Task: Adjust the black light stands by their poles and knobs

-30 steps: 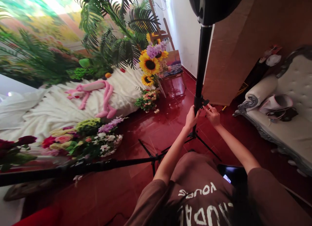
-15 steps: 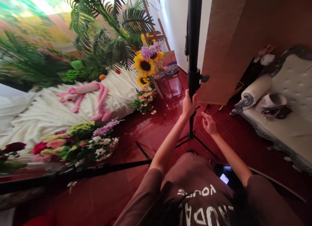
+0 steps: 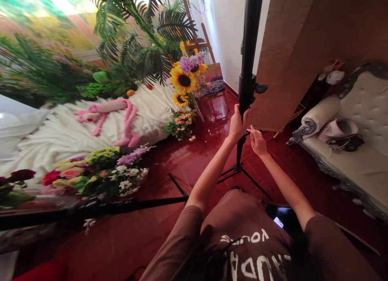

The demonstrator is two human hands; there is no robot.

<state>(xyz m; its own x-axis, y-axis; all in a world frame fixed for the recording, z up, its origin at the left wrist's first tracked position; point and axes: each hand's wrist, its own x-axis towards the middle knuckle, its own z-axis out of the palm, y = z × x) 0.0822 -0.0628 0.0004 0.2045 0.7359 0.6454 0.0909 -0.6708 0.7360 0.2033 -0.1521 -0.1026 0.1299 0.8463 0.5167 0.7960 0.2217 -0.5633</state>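
A black tripod light stand (image 3: 251,38) rises upright in front of me, with its legs spread on the floor. My left hand (image 3: 238,125) is wrapped round its pole just below a collar (image 3: 247,87). A clamp knob (image 3: 261,88) sticks out to the right of that collar. Lower on the pole is a second small knob (image 3: 248,132), mostly covered by fingers. My right hand (image 3: 258,142) has its fingertips at this lower knob, thumb and fingers drawn together on it.
Another black pole (image 3: 121,208) slants across the lower left. Flowers (image 3: 127,176) and a white-draped bed with a pink plush toy (image 3: 109,107) lie left. Sunflowers (image 3: 183,81) stand before an easel. To the right are a brown panel (image 3: 275,70) and a cream sofa (image 3: 360,151).
My right hand has moved up and left, from beside the stand to the lower knob. My left hand stays round the pole. The view has shifted slightly, and the pole leans a little more right.
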